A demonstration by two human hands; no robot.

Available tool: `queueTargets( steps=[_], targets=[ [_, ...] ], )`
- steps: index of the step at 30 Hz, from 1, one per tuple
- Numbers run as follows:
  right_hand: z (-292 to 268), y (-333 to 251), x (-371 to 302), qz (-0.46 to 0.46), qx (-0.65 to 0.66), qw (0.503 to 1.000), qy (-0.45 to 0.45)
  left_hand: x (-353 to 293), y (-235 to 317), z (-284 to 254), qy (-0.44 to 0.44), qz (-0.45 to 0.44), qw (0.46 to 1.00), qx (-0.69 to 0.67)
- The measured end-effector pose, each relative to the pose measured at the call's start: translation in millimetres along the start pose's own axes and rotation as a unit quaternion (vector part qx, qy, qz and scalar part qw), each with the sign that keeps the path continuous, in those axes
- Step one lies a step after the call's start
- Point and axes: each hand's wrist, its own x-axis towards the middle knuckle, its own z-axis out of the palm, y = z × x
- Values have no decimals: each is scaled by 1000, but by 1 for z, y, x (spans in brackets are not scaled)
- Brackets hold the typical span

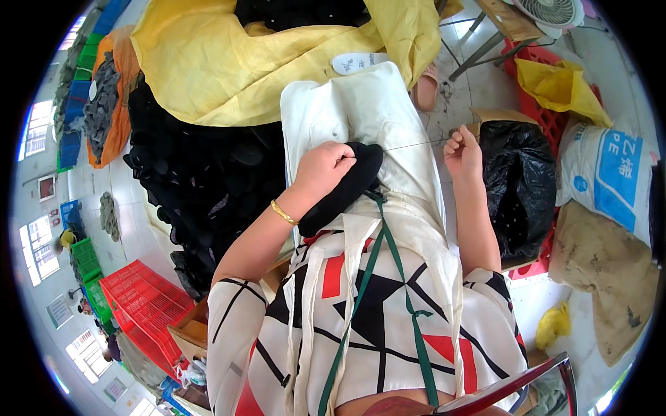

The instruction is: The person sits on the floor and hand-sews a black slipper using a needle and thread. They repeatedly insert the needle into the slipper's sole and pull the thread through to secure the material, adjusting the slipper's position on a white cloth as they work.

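My left hand [325,168] is closed on the near side of a soft black shoe-shaped cloth piece [365,165], holding it over my lap. A thin dark thread [409,145] runs taut from this piece across to my right hand [463,154]. The fingers of that hand are pinched together, raised to the right of my lap; whether a needle is in them is too small to tell. Under both hands lies a white cloth apron [395,104] over my legs, with a green cord [374,256] hanging down my front.
A big heap of black cloth pieces [208,180] lies at my left, beside a yellow sheet [229,76]. At my right stands a box lined with a black plastic bag [517,184]. Red crates [142,305], a white sack [603,173] and a fan [548,10] are farther out.
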Motion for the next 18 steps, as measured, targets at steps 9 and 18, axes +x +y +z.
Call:
queueTargets(
  steps=[9,18],
  targets=[
    [66,-28,-42,-67,-99,989,-83,6,-4,12,23,103,977,186],
    [97,-95,-43,-353,-167,908,-155,11,-4,14,38,72,994,77]
  ],
)
